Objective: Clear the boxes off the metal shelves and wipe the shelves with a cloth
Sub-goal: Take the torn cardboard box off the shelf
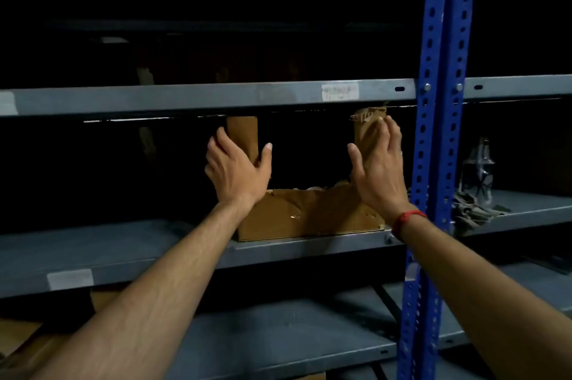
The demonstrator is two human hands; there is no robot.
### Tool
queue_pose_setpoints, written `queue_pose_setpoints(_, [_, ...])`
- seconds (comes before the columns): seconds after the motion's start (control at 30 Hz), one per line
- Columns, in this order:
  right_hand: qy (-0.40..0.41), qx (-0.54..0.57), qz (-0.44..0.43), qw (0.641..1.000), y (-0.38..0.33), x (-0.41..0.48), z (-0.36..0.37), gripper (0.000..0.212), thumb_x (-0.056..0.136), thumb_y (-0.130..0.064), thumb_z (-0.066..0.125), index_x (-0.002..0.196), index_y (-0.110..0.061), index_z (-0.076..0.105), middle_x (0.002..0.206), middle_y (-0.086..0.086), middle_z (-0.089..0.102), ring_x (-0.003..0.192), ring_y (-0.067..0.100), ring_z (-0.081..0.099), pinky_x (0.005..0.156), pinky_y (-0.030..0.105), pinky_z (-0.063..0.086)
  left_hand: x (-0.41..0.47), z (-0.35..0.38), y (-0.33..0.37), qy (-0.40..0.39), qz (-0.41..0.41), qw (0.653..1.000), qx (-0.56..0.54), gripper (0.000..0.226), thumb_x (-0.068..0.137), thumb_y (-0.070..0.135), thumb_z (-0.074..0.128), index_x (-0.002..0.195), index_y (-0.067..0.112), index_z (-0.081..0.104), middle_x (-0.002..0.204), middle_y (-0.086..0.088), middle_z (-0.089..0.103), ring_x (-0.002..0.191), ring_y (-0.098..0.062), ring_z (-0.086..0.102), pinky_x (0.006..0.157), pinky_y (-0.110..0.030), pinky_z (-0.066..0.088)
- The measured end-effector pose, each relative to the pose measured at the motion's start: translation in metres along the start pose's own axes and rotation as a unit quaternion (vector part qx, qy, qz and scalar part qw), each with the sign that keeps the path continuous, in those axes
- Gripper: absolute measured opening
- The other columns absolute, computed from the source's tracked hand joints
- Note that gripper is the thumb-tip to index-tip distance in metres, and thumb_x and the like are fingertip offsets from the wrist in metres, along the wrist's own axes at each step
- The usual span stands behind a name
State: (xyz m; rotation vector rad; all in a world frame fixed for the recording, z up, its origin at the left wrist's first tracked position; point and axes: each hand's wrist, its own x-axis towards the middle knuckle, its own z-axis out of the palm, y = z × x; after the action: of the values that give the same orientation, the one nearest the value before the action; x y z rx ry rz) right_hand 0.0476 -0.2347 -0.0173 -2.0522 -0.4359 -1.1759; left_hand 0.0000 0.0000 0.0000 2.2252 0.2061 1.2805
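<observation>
A cardboard box (pixel 309 215) is seen just below centre, toward 6 o'clock, set at the front edge of the middle shelf (pixel 123 243) and just beside the blue upright (pixel 433 147) at its 3 o'clock side. Two flaps are raised: the left flap (pixel 243 132) at the box's 11 o'clock and the torn right flap (pixel 366 128) at its 1 o'clock. The left hand (pixel 238 169) is spread wide, with the left flap lying in the fork between thumb and fingers; no closed grasp is shown. The right hand (pixel 379 169) is laid flat, fingers straight, against the right flap, and nothing is clasped. The front wall is ragged and creased, so the board is judged soft and tired; the flaps are likely to bend or tear if the load is hung from them. The contents cannot be seen, so the weight cannot be told. A firmer hold is expected low on the side walls, at 3 and 9 o'clock, or under the base. Toward 4 o'clock, in the next bay, a crumpled cloth (pixel 473 211) is seen beneath a glass bottle (pixel 479 167).
</observation>
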Motion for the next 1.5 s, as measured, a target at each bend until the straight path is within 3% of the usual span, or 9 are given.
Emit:
queue_pose_setpoints(0.13, [0.012,0.062,0.036,0.997,0.005,0.005,0.001,0.081,0.098,-0.037,0.059,0.157,-0.014,0.009,0.162,0.008,0.009,0.142,0.028,0.032,0.111,0.040,0.038,0.002,0.007,0.006,-0.022,-0.056,0.994,-0.093,0.087,0.094,0.052,0.058,0.156,0.013,0.011,0.146,-0.013,0.044,0.123,-0.034,0.054,0.090,-0.040,0.048])
queue_pose_setpoints(0.23, [0.020,0.091,0.042,0.995,0.007,0.008,0.004,0.086,0.096,-0.034,0.063,0.158,-0.016,0.007,0.161,0.007,0.018,0.136,0.027,0.042,0.102,0.034,0.043,0.005,0.007,0.008,-0.024,-0.096,0.987,-0.123,0.075,0.095,0.047,0.060,0.151,0.018,0.020,0.135,-0.008,0.056,0.104,-0.027,0.062,0.073,-0.031,0.044])
queue_pose_setpoints(0.37, [0.011,0.120,0.096,0.988,0.016,0.016,0.005,0.091,0.089,-0.040,0.070,0.157,-0.019,0.014,0.152,0.006,0.040,0.131,0.025,0.049,0.100,0.032,0.041,0.012,0.003,0.006,-0.049,-0.131,0.983,-0.116,0.069,0.093,0.044,0.067,0.144,0.017,0.031,0.115,0.001,0.053,0.075,-0.009,0.050,0.058,-0.020,0.035])
queue_pose_setpoints(0.43, [0.001,0.132,0.110,0.985,0.021,0.019,0.006,0.090,0.085,-0.041,0.075,0.154,-0.019,0.022,0.143,0.007,0.050,0.126,0.026,0.053,0.100,0.036,0.046,0.013,0.003,0.002,-0.065,-0.152,0.979,-0.118,0.080,0.087,0.046,0.073,0.148,0.017,0.029,0.122,0.000,0.052,0.101,-0.022,0.059,0.072,-0.026,0.041])
queue_pose_setpoints(0.5, [-0.011,0.137,0.123,0.983,0.024,0.021,0.005,0.091,0.081,-0.040,0.078,0.152,-0.020,0.025,0.137,0.008,0.053,0.123,0.027,0.055,0.100,0.041,0.050,0.011,0.004,0.000,-0.081,-0.180,0.973,-0.122,0.097,0.082,0.047,0.078,0.155,0.019,0.021,0.140,-0.007,0.049,0.125,-0.032,0.052,0.088,-0.037,0.044])
queue_pose_setpoints(0.6, [-0.028,0.134,0.139,0.981,0.024,0.020,0.005,0.095,0.077,-0.036,0.082,0.150,-0.021,0.024,0.135,0.009,0.053,0.123,0.030,0.054,0.101,0.051,0.051,0.006,0.004,0.002,-0.092,-0.201,0.970,-0.103,0.108,0.080,0.044,0.081,0.159,0.021,0.011,0.150,-0.012,0.042,0.133,-0.035,0.046,0.101,-0.044,0.044])
queue_pose_setpoints(0.8, [-0.013,0.126,0.140,0.982,0.018,0.018,0.003,0.087,0.080,-0.030,0.080,0.149,-0.018,0.028,0.130,0.011,0.057,0.118,0.031,0.057,0.093,0.038,0.049,0.004,-0.001,0.004,-0.079,-0.184,0.978,-0.053,0.098,0.084,0.041,0.078,0.158,0.022,0.017,0.142,-0.010,0.053,0.128,-0.034,0.052,0.103,-0.045,0.043])
queue_pose_setpoints(1.0, [0.019,0.095,0.141,0.985,0.001,0.010,-0.006,0.086,0.080,-0.037,0.079,0.149,-0.018,0.032,0.125,0.011,0.060,0.112,0.032,0.061,0.094,0.048,0.053,-0.005,-0.016,0.007,-0.055,-0.172,0.983,-0.035,0.090,0.087,0.037,0.073,0.158,0.021,0.019,0.138,-0.011,0.056,0.125,-0.035,0.054,0.100,-0.044,0.044])
queue_pose_setpoints(1.5, [0.052,0.068,0.149,0.985,-0.073,-0.038,-0.044,0.085,0.080,-0.041,0.078,0.149,-0.018,0.034,0.120,0.013,0.063,0.107,0.033,0.062,0.086,0.041,0.051,-0.032,-0.091,-0.008,-0.065,-0.151,0.986,-0.027,0.078,0.082,0.029,0.075,0.148,0.025,0.033,0.119,-0.006,0.058,0.113,-0.034,0.059,0.090,-0.044,0.048])
